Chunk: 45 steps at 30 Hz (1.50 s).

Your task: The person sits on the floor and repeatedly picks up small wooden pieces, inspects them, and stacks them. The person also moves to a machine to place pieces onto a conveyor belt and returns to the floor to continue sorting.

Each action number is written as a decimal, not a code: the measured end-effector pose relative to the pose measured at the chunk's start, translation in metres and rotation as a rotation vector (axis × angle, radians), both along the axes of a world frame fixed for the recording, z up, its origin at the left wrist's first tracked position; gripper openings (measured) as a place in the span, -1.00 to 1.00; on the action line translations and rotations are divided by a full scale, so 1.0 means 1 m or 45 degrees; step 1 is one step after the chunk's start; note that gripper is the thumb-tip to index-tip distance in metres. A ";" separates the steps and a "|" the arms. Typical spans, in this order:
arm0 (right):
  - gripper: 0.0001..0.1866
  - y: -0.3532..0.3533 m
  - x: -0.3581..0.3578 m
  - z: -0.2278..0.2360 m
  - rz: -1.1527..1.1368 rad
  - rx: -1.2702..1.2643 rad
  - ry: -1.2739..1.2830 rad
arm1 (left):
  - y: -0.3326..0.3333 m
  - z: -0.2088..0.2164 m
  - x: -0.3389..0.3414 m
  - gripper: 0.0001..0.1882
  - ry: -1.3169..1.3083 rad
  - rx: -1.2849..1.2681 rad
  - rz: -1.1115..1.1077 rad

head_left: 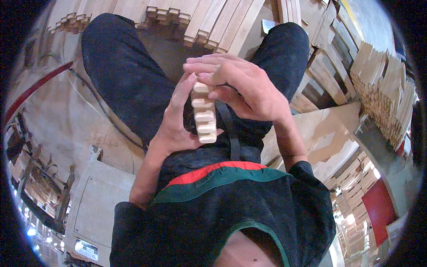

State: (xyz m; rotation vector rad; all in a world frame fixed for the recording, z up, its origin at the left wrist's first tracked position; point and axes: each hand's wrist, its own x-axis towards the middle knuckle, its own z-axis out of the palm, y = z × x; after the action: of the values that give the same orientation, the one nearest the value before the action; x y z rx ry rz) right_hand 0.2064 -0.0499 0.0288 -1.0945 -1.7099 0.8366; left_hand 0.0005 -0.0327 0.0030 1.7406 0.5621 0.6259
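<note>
Wooden pieces (205, 116) in the grip: pale cream, striped with shadow
Trousers (120, 71) beneath and beyond it: plain blue-black
Shirt (191, 222) on its near side: black, green hem and neckline
Band (195, 175) between shirt and grip: bright red
Boards (222, 22) beyond it: light tan
Cabinet (102, 200) to its left: grey
Panel (379, 211) to its right: dark red

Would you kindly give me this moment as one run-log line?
left hand: gripping stepped pale wood | right hand: at the wood's far end | ahead: wooden strips
</note>
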 end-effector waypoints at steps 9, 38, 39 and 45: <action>-0.59 0.019 0.013 0.005 -0.191 -0.054 0.522 | 0.006 -0.002 0.001 0.19 -0.087 -0.061 0.071; -0.29 -0.056 -0.034 0.047 -0.738 -0.381 -0.304 | 0.006 -0.028 0.045 0.24 -0.217 0.239 0.187; -0.27 -0.057 -0.043 0.049 -0.771 -0.388 -0.331 | 0.004 -0.032 0.046 0.23 -0.234 0.243 0.214; -0.47 -0.060 -0.075 0.035 -1.005 -0.505 -0.286 | 0.018 -0.019 0.042 -0.15 -0.203 0.369 0.134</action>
State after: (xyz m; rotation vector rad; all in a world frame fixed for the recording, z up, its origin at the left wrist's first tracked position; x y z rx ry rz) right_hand 0.1309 -0.1100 0.0642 -2.0107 -1.1196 0.5509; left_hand 0.0425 -0.0144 -0.0161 1.9173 0.4706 0.9497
